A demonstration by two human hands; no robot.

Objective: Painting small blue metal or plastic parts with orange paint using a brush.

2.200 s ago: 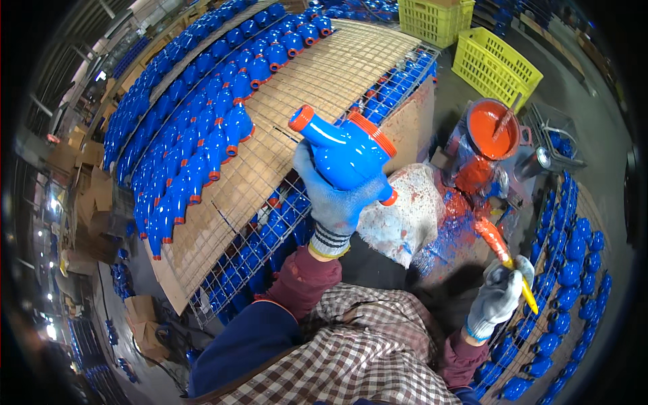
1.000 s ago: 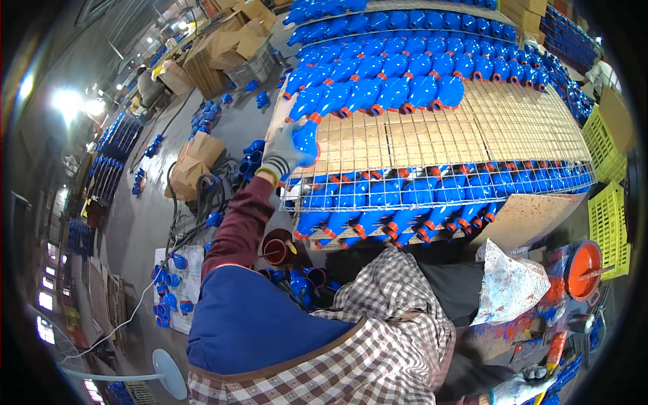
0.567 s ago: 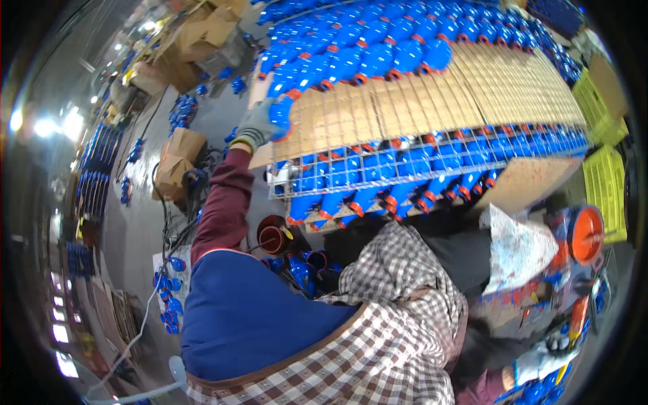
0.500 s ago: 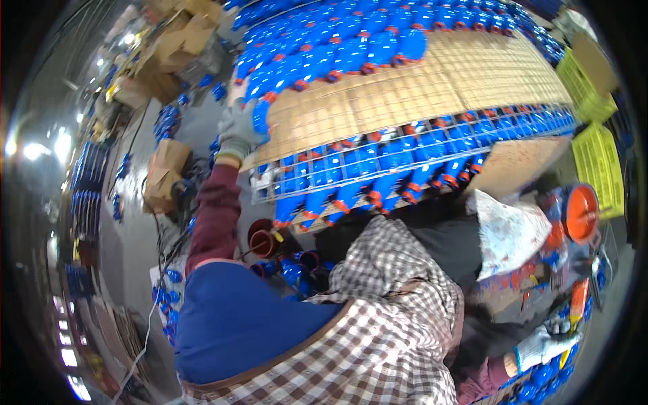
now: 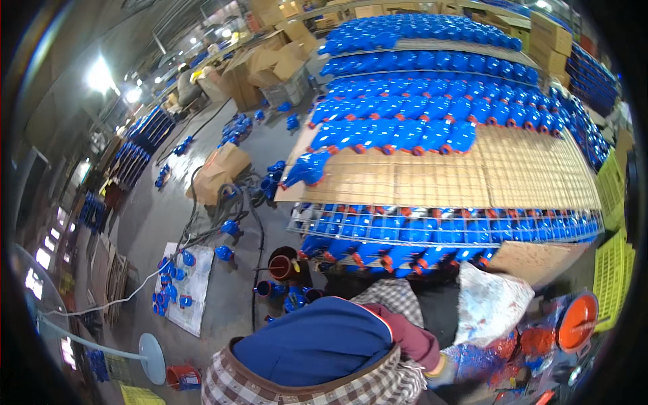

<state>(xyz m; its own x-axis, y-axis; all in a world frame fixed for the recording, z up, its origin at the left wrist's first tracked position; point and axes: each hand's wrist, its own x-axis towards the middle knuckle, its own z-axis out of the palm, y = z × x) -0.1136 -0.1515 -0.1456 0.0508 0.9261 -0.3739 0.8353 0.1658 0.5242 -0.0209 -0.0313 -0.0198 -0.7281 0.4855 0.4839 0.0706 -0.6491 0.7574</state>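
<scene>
My left hand (image 5: 442,372), in a grey glove below a maroon sleeve, reaches across my body to the lower right. It is nearest a paint-spattered patch (image 5: 476,364); its fingers are blurred and partly hidden, so I cannot make out a grip. My right hand is out of the picture. Ahead, a glossy blue fitting (image 5: 307,168) with red rims lies at the left end of a cardboard sheet (image 5: 540,165). Behind it run rows of similar blue fittings (image 5: 395,135). An open container of red-orange paint (image 5: 578,322) stands at right.
More fittings fill the wire-mesh layer (image 5: 405,233) under the cardboard. A spattered white sheet (image 5: 493,304) and yellow crates (image 5: 614,280) are at right. On the left floor are cables (image 5: 226,209), a torn carton (image 5: 219,172), a dark red bucket (image 5: 282,264) and loose fittings (image 5: 172,273).
My left hand has let go of the blue fitting, now lying on the cardboard, and swung across to the lower right. My right hand has left the picture. The view has shifted left.
</scene>
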